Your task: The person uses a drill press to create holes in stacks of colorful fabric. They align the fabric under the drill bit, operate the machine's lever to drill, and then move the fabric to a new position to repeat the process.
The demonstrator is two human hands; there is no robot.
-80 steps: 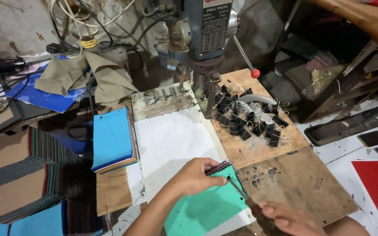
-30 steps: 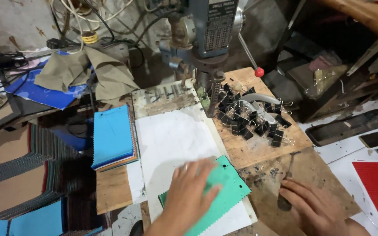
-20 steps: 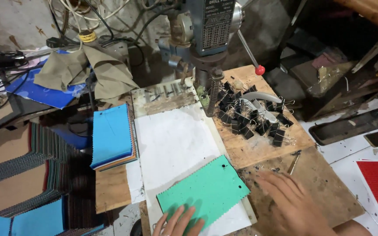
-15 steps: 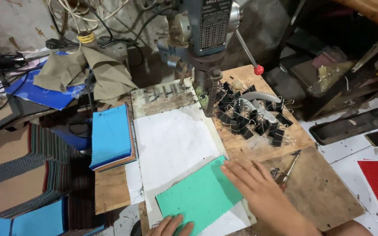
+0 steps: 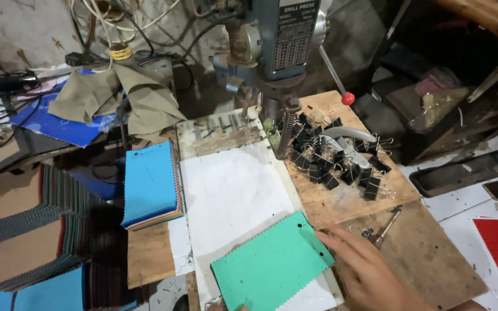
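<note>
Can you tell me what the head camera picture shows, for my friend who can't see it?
A person's right hand rests its fingertips on the edge of a green fabric swatch stack lying on white paper under a drill press. Black binder clips are piled on the wooden board, and a blue-topped swatch stack sits to the left.

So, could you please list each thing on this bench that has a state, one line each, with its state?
green swatch stack: lying flat on the white sheet, tilted, holes punched near one edge
right hand: open, fingertips at the stack's right edge
left hand: barely in view at the stack's bottom edge
blue swatch stack: piled flat, untouched
binder clips: loose heap on the wooden board
drill press: spindle raised, nothing under it
metal tool: lying loose
</note>
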